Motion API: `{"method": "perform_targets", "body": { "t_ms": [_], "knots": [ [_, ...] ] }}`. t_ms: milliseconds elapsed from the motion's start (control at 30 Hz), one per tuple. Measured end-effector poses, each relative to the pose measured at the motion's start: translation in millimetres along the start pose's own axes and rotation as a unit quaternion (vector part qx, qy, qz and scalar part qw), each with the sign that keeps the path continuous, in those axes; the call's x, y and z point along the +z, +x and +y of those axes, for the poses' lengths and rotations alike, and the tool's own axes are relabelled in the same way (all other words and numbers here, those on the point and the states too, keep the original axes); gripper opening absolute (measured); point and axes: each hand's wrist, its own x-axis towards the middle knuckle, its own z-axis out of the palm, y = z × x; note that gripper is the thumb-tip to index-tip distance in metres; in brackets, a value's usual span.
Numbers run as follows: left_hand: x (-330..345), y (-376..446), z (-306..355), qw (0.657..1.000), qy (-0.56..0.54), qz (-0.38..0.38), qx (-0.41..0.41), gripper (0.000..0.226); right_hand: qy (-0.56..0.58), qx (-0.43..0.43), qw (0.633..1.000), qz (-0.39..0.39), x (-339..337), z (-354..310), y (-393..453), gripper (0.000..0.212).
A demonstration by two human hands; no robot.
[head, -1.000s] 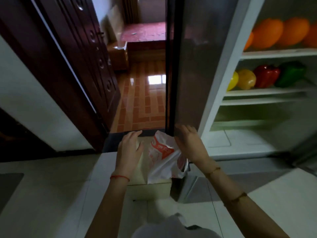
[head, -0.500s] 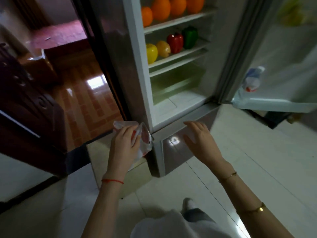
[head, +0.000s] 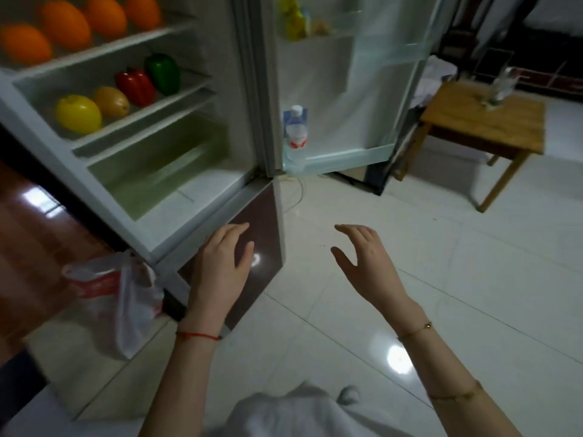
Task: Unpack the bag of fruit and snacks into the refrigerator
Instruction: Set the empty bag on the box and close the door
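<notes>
From the head camera I see both hands held out empty before the open refrigerator [head: 252,89]: the left hand [head: 220,266], fingers relaxed and spread, hovers at the dark lower door panel [head: 262,222], whether touching I cannot tell; the right hand [head: 362,260] hangs over the white tiled floor [head: 473,279], fingers loosely splayed. The white-and-red plastic bag [head: 123,294] sits on the floor left of the refrigerator's base. Oranges [head: 66,23] and peppers [head: 148,80] line the shelves
</notes>
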Motion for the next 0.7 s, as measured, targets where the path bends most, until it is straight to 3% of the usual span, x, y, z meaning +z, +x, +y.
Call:
{"method": "perform_targets", "body": {
  "t_ms": [333, 700],
  "knots": [
    [91.6, 42.0, 128.7, 0.999, -0.011, -0.014, 0.043, 0.037, -0.014, 0.06, 0.998, 0.035, -90.8, 131.7, 17.9, 0.043],
    [141.9, 168.7, 194.5, 0.994, -0.012, 0.037, 0.099, 0.038, 0.0, 0.058, 0.992, 0.11, -138.2, 221.4, 143.5, 0.038]
  ]
}}
